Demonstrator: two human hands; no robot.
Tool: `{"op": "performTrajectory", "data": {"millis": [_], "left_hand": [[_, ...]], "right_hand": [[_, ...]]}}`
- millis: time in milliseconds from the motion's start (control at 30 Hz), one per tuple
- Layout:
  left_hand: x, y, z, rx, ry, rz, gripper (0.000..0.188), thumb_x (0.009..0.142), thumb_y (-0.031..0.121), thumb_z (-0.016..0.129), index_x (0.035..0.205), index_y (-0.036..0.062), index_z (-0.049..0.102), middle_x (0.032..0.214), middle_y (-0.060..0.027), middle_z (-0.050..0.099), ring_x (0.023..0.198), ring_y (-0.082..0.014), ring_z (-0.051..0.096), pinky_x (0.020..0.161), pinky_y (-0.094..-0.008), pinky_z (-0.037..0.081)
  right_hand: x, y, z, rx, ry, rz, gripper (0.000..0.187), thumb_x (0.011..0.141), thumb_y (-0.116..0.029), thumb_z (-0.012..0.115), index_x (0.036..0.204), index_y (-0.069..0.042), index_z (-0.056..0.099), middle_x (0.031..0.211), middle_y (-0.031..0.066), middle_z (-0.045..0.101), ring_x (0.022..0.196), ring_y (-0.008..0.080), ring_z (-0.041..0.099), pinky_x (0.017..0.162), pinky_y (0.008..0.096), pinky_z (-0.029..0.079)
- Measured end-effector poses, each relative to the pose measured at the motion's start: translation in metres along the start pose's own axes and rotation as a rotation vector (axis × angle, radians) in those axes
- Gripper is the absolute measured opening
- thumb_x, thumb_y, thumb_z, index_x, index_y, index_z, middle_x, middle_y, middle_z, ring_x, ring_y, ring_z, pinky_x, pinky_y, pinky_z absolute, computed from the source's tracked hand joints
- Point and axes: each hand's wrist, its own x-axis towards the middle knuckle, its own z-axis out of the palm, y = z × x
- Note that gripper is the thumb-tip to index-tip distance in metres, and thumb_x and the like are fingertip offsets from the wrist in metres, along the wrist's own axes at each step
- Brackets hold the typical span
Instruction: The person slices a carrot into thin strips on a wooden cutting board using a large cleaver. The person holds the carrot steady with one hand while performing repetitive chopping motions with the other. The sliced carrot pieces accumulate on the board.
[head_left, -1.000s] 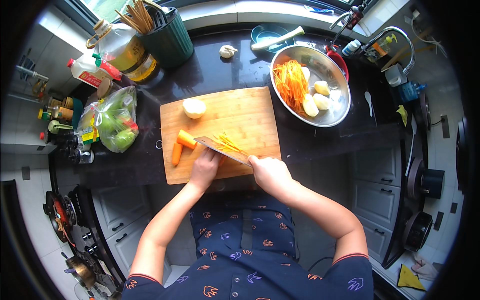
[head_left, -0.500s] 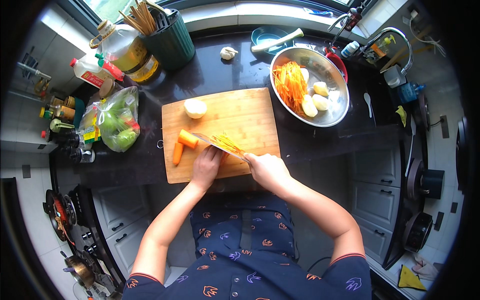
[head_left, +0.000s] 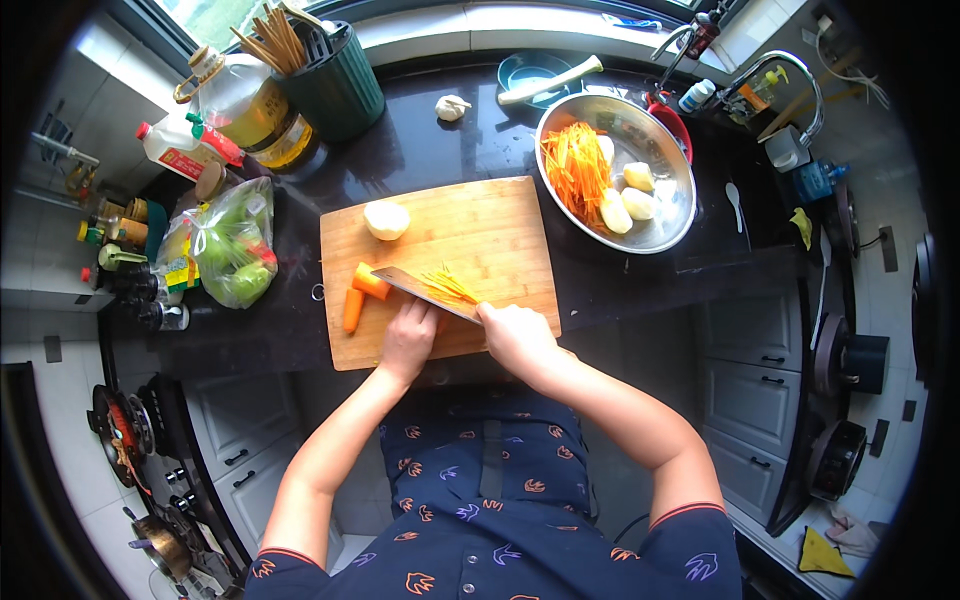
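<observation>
Orange carrot pieces near cutting board's left edge: likely light, stiff, slippery; grip by sides. Knife over board's near half, right hand clamped on handle end; left hand curled at board's near side, hold hidden.

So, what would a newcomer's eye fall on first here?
Probably the bright heap of orange shreds in the metal bowl, by the upper right corner of the cutting board. Then the knife in the right hand, slanting over the board beside a smaller orange pile, with the left hand close by.
</observation>
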Motion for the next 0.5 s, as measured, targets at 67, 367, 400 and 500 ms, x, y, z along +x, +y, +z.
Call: {"op": "performTrajectory", "data": {"millis": [67,367,400,500], "left_hand": [[0.000,0.000,-0.001,-0.002,0.010,-0.003,0.020,0.085,0.011,0.071,0.105,0.0053,0.069,0.100,-0.0104,0.066,0.097,-0.0297,0.066,0.081,-0.0391,0.058],[0.004,0.001,-0.001,-0.020,0.086,0.021,0.021,0.086,0.010,0.070,0.106,0.0038,0.069,0.099,-0.0122,0.066,0.095,-0.0302,0.066,0.082,-0.0404,0.057],[0.003,-0.001,0.000,-0.023,0.090,0.031,0.021,0.086,0.010,0.070,0.106,0.0035,0.069,0.099,-0.0126,0.066,0.095,-0.0302,0.066,0.081,-0.0404,0.057],[-0.001,-0.005,0.006,-0.021,0.050,0.021,0.021,0.086,0.010,0.071,0.106,0.0027,0.068,0.100,-0.0132,0.066,0.096,-0.0306,0.066,0.081,-0.0402,0.057]], "right_hand": [[0.006,0.003,0.005,0.018,-0.020,-0.020,0.016,0.094,-0.012,0.055,0.103,-0.003,0.064,0.078,0.0241,0.071,0.076,0.0419,0.072,0.069,0.0520,0.058],[-0.016,0.005,-0.025,-0.006,-0.043,-0.050,0.022,0.099,-0.018,0.056,0.114,-0.007,0.068,0.077,0.0217,0.071,0.071,0.0403,0.071,0.065,0.0526,0.057],[-0.019,0.006,-0.029,-0.018,-0.055,-0.050,0.022,0.100,-0.019,0.055,0.114,-0.007,0.068,0.076,0.0216,0.071,0.071,0.0400,0.071,0.065,0.0524,0.057],[-0.023,0.011,-0.030,-0.028,-0.079,-0.042,0.021,0.099,-0.018,0.055,0.112,-0.007,0.068,0.076,0.0217,0.070,0.071,0.0403,0.071,0.064,0.0523,0.057]]}}
